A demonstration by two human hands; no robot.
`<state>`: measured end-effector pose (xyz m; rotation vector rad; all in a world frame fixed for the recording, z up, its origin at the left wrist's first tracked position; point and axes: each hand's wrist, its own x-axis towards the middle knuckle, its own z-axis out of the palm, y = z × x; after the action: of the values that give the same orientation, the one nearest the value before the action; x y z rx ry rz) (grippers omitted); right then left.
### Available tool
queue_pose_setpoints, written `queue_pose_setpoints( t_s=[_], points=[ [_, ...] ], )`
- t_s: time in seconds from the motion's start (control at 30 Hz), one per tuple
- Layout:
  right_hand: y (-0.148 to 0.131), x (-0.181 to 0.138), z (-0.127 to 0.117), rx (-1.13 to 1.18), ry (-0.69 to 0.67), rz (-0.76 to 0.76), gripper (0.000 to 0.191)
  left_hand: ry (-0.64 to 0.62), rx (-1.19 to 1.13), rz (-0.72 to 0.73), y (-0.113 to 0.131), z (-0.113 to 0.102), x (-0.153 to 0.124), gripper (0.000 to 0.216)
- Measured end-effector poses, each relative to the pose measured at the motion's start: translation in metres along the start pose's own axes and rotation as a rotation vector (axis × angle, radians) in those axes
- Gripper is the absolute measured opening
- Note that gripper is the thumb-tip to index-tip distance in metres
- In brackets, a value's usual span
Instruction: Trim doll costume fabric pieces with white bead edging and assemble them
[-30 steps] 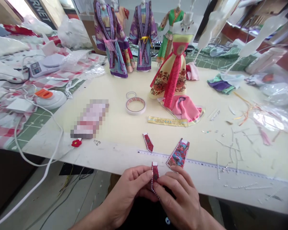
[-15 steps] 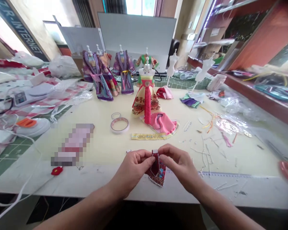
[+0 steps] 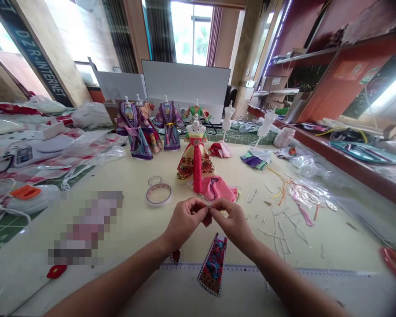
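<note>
My left hand (image 3: 188, 220) and my right hand (image 3: 229, 220) meet fingertip to fingertip, each pinching the top of a small dark red fabric piece (image 3: 207, 220). Its lower tip pokes out below the fingers, and the rest is covered by them. On the table just below my hands lies a patterned fabric panel (image 3: 214, 266), red and blue with a beaded edge. A smaller dark red beaded piece (image 3: 175, 256) shows beside my left forearm. Beyond my hands stands a dress form in a red and yellow gown (image 3: 196, 158), with pink cloth (image 3: 221, 188) spread at its foot.
A tape roll (image 3: 159, 195) sits left of the gown. Bead chains (image 3: 280, 237) and ribbon scraps are scattered to the right. A ruler (image 3: 244, 268) runs along the near side. Dressed forms (image 3: 169, 125) stand at the back; scissor handles (image 3: 394, 264) lie far right.
The view has tipped upward. My hands have moved away from me, and the patterned panel that was at my fingers now lies on the table, apart from them.
</note>
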<state>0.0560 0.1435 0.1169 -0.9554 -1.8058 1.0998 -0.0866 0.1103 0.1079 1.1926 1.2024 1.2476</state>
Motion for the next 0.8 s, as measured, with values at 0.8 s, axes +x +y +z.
queue_pose_setpoints(
  t_s=[0.8],
  points=[
    [0.031, -0.006, 0.012, -0.19, 0.009, -0.031, 0.01, 0.031, 0.152, -0.072, -0.016, 0.002, -0.005, 0.016]
  ],
)
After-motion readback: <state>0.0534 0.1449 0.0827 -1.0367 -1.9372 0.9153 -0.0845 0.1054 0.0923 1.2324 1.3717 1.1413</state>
